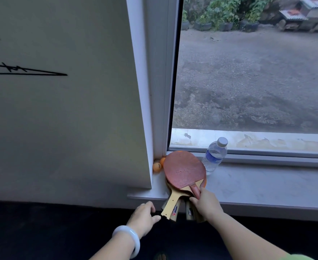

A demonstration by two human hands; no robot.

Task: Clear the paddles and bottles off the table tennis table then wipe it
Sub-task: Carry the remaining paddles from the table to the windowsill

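A stack of red-faced paddles (184, 170) lies on the white window sill (257, 186), handles sticking out over its front edge. My right hand (206, 204) pinches the red handle of the top paddle. My left hand (144, 215) hovers just left of the wooden handles, fingers loosely curled and holding nothing. A clear water bottle (214, 156) with a blue label stands upright on the sill, right behind the paddles. Two orange balls (157, 167) sit in the corner to the left of the paddles.
A white wall (60, 109) with black marks fills the left side. The window frame (154, 81) rises from the sill's left corner. Through the glass lies a gravel yard (257, 81). Below the sill everything is dark.
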